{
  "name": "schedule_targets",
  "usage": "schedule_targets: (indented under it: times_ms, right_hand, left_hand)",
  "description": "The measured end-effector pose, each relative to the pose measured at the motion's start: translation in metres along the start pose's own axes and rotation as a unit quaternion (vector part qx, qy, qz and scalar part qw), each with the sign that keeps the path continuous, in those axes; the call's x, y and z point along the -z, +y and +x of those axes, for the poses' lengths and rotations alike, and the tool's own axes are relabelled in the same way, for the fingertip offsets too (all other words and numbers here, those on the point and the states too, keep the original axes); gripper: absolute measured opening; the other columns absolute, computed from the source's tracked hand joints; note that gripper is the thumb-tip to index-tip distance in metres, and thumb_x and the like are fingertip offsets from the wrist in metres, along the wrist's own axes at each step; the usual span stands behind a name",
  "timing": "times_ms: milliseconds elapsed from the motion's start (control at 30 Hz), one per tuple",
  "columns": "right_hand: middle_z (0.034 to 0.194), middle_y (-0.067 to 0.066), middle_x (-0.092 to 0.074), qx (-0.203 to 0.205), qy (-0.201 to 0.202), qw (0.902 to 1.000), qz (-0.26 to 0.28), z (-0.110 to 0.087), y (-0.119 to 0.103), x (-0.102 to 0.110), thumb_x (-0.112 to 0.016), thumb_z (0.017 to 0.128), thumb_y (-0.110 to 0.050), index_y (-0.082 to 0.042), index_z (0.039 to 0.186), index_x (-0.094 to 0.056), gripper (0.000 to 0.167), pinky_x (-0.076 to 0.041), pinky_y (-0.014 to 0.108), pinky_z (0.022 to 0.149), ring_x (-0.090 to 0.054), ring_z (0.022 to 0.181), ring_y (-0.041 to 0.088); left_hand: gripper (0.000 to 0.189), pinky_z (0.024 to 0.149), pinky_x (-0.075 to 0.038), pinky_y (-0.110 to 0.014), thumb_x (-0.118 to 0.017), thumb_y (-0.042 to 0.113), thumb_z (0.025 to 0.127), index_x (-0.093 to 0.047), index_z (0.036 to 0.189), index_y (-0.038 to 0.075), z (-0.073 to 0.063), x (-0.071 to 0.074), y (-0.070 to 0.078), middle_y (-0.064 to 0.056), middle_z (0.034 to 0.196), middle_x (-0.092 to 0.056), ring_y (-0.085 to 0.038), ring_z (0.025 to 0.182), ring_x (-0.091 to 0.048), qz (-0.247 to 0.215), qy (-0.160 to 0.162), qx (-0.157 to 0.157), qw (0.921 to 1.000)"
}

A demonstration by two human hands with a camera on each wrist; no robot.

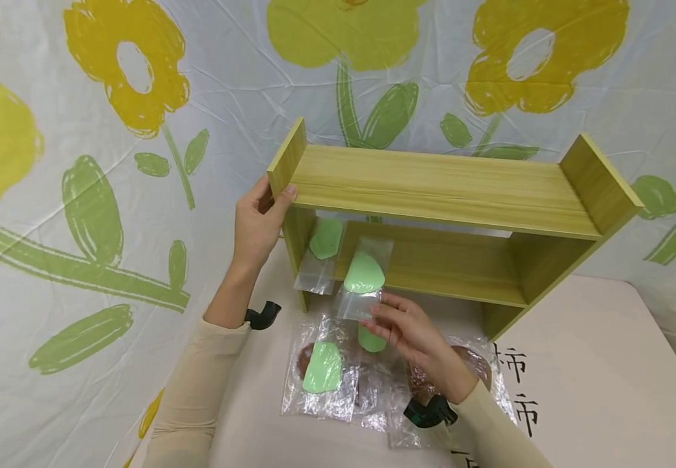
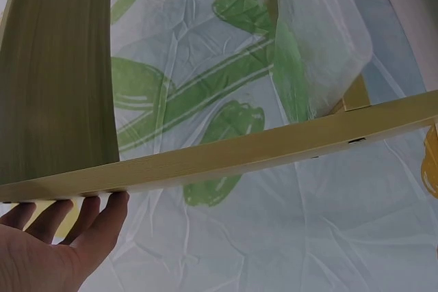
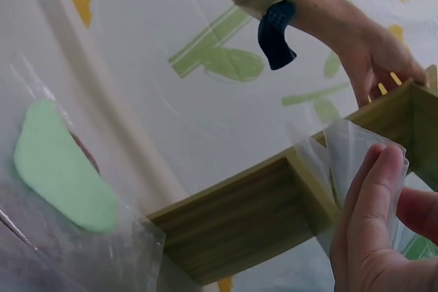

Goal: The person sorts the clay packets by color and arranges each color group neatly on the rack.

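My left hand grips the upper left side panel of a small wooden shelf, thumb at the front edge. From the left wrist view, its fingers lie against the outer face of that panel. My right hand pinches the lower edge of a clear plastic bag holding a light green piece, in front of the middle board. Another bag with a green piece is at the left end of that board, its lower part hanging over the front edge.
Below the shelf, several clear bags lie overlapping on the pale table, among them one with a green piece and one with a brown piece. Black characters mark the tabletop at right. A flower-printed cloth hangs behind.
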State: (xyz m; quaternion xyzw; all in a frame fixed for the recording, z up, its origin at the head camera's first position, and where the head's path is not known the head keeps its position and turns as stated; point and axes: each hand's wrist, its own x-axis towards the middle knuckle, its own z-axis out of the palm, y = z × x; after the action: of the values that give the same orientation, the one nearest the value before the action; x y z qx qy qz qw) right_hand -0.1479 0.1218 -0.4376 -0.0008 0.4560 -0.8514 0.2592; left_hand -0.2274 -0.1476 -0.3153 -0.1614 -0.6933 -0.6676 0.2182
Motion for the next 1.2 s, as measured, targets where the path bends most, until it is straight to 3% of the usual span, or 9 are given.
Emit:
schedule_targets:
  times_ms: [167, 300, 433, 533, 633, 933, 1200]
  right_hand:
    - [0.103, 0.012, -0.055, 0.015, 0.017, 0.9995, 0.022, 0.009, 0.000, 0.002, -0.048, 0.101, 0.007, 0.010, 0.125, -0.043, 0.025, -0.052, 0.030, 0.092, -0.066, 0.089, 0.020]
    - [0.100, 0.011, -0.057, 0.023, -0.009, 0.9994, 0.026, 0.009, 0.001, 0.005, -0.049, 0.103, 0.003, 0.004, 0.109, -0.055, 0.009, -0.053, 0.032, 0.090, -0.068, 0.086, 0.022]
    - [0.098, 0.013, -0.067, 0.010, -0.082, 0.9965, -0.010, 0.006, 0.005, 0.007, -0.049, 0.106, -0.007, 0.000, 0.102, -0.062, 0.015, -0.057, 0.036, 0.083, -0.072, 0.084, 0.025]
    - [0.095, 0.015, -0.073, -0.003, -0.144, 0.9886, -0.044, 0.005, 0.008, 0.007, -0.049, 0.107, -0.012, 0.003, 0.106, -0.065, 0.023, -0.058, 0.035, 0.077, -0.073, 0.082, 0.023]
    - [0.090, 0.013, -0.074, -0.011, -0.173, 0.9833, -0.056, 0.003, 0.010, 0.006, -0.051, 0.106, -0.014, 0.006, 0.110, -0.067, 0.026, -0.059, 0.033, 0.074, -0.073, 0.079, 0.021]
    - [0.086, 0.011, -0.074, -0.009, -0.170, 0.9844, -0.044, 0.005, 0.010, 0.003, -0.045, 0.107, -0.007, 0.000, 0.100, -0.070, 0.028, -0.058, 0.031, 0.073, -0.073, 0.077, 0.019]
    - [0.083, 0.010, -0.073, -0.006, -0.133, 0.9903, -0.041, 0.017, 0.004, 0.010, -0.043, 0.107, -0.007, 0.001, 0.099, -0.069, 0.029, -0.059, 0.031, 0.072, -0.073, 0.077, 0.020]
  left_hand:
    - [0.040, 0.090, -0.053, -0.039, -0.068, 0.022, 0.098, -0.063, 0.137, 0.013, 0.000, 0.000, -0.002, -0.010, 0.124, -0.067, -0.026, 0.110, -0.064, -0.002, 0.000, -0.005, 1.0000]
    - [0.040, 0.089, -0.054, -0.039, -0.069, 0.024, 0.097, -0.064, 0.136, 0.013, -0.001, 0.000, -0.003, -0.010, 0.123, -0.067, -0.026, 0.109, -0.064, -0.002, 0.000, -0.007, 1.0000]
    - [0.041, 0.088, -0.054, -0.038, -0.069, 0.025, 0.097, -0.064, 0.136, 0.014, -0.001, 0.000, -0.002, -0.010, 0.123, -0.067, -0.026, 0.109, -0.065, 0.001, 0.003, -0.007, 1.0000]
    - [0.042, 0.088, -0.054, -0.037, -0.069, 0.026, 0.097, -0.063, 0.137, 0.015, -0.001, 0.000, -0.003, -0.009, 0.123, -0.067, -0.026, 0.109, -0.065, 0.004, 0.007, -0.005, 1.0000]
    - [0.042, 0.087, -0.054, -0.037, -0.069, 0.027, 0.097, -0.063, 0.137, 0.016, -0.001, 0.000, -0.003, -0.008, 0.123, -0.067, -0.025, 0.109, -0.065, 0.005, 0.007, -0.005, 1.0000]
    - [0.042, 0.088, -0.054, -0.038, -0.069, 0.026, 0.097, -0.063, 0.137, 0.015, -0.001, -0.001, -0.003, -0.009, 0.123, -0.067, -0.025, 0.108, -0.064, 0.008, 0.005, -0.002, 1.0000]
    - [0.043, 0.089, -0.054, -0.039, -0.069, 0.027, 0.097, -0.062, 0.138, 0.017, 0.000, 0.000, -0.003, -0.008, 0.123, -0.067, -0.025, 0.108, -0.064, 0.008, 0.004, -0.005, 0.9999]
